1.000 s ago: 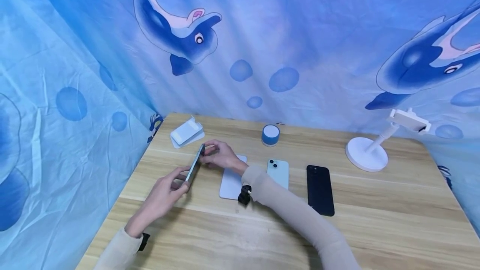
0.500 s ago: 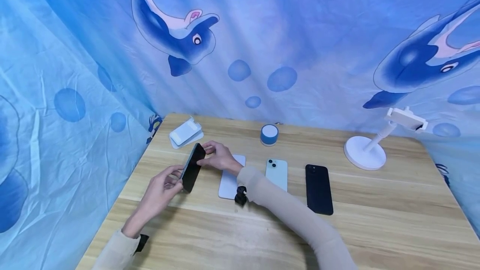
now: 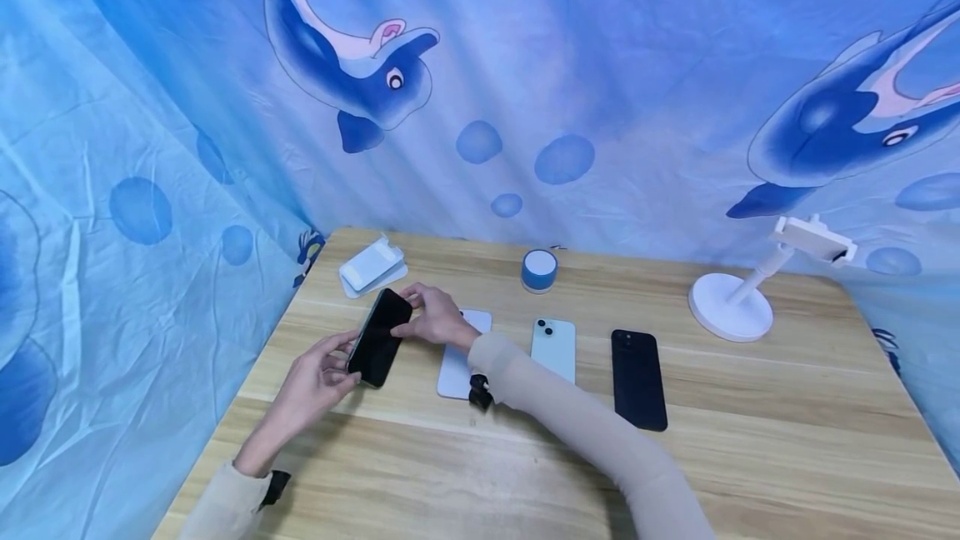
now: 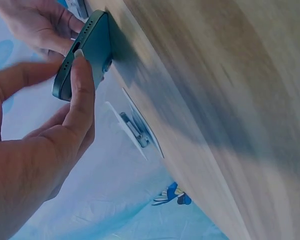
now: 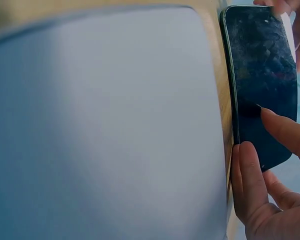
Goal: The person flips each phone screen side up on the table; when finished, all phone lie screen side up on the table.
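Note:
Both hands hold a smartphone (image 3: 382,338) with a black screen and a green frame, tilted over the left part of the table. Its screen faces up and to the right. My left hand (image 3: 309,383) pinches the near end; in the left wrist view a fingertip lies by the charging port of the phone (image 4: 92,57). At the far end my right hand (image 3: 437,317) grips the edge, and its thumb lies against the screen of the phone (image 5: 260,75). Just right of it lies a pale lavender phone (image 3: 459,365), partly hidden by the right wrist.
Further right on the table (image 3: 525,473) lie a pale blue phone (image 3: 555,348) and a black phone (image 3: 639,380). A white phone stand (image 3: 731,307) stands at the back right, a small blue cylinder (image 3: 539,271) at the back middle. White folded stand (image 3: 372,265) sits at the back left.
The phone has turned from nearly edge-on, its black screen now showing broadly and tipping upward. My left hand has shifted slightly left and down with its near end; the right hand has barely moved.

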Available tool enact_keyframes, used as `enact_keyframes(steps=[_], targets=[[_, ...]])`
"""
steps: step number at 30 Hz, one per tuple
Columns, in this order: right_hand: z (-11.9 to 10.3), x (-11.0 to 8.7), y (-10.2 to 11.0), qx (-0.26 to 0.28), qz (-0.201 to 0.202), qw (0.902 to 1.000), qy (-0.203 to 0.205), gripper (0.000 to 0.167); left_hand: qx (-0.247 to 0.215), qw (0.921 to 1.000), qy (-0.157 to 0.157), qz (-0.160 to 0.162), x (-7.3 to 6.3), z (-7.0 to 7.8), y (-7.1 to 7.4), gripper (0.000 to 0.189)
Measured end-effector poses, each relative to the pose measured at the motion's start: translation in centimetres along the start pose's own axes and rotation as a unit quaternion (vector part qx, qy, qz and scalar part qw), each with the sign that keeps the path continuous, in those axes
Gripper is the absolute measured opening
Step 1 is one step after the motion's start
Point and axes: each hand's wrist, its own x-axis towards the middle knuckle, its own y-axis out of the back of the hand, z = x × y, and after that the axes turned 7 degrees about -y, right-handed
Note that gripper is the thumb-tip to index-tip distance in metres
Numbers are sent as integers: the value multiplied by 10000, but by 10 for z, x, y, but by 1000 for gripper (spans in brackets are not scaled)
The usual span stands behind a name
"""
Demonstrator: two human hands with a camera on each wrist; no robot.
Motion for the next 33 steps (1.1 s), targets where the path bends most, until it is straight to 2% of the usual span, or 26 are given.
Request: enact_keyframes(steps=[5, 9, 14, 23, 28, 33], targets=[[0, 1, -1, -143, 37, 9999, 30, 60, 102, 9996, 129, -247, 1, -1, 3, 76], [0, 2, -2, -433, 87, 9990, 66, 61, 463, 9984, 209, -252, 4, -5, 5, 74], [-1, 1, -2, -682, 74, 9976, 102, 62, 528, 9979, 289, -229, 7, -10, 6, 72], [-1, 1, -2, -626, 137, 9979, 88, 58, 563, 9964, 543, -317, 12, -17, 5, 67], [-1, 3, -2, -588, 155, 9981, -18, 57, 747, 9946, 576, -429, 15, -18, 6, 65], [-1, 5, -2, -545, 160, 9983, -103, 57, 829, 9909, 769, -733, 20, -20, 9, 69]])
